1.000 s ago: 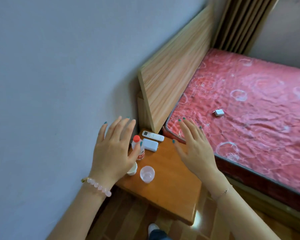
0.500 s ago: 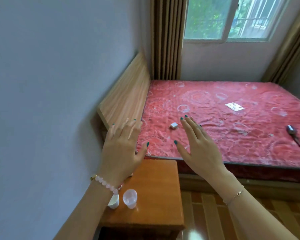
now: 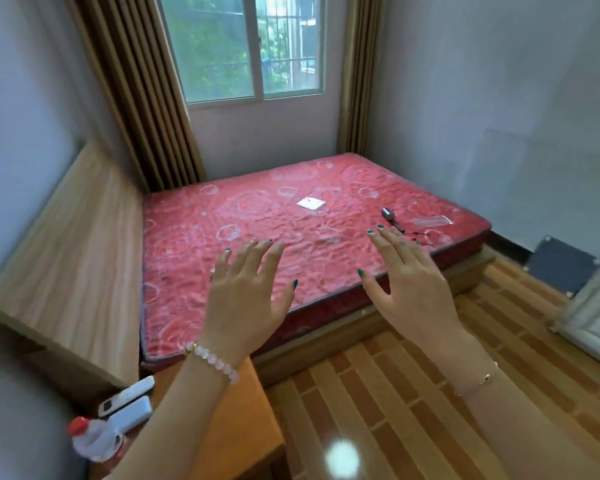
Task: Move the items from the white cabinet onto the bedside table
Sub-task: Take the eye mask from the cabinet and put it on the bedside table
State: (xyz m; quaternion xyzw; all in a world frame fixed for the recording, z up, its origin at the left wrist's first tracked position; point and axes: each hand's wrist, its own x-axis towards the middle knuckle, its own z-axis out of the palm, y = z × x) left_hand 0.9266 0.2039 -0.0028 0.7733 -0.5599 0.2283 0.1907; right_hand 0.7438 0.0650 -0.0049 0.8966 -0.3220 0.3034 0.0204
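Hovering left hand [image 3: 246,306], right hand [image 3: 416,292] — fingers [image 3: 390,249] spread, empty | bedside table [image 3: 243,427] | red mattress [image 3: 257,220]

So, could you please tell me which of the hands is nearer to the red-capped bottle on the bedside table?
Left. The left hand hovers beyond the red-capped bottle, toward the bed; the right hand is farther off to the right.
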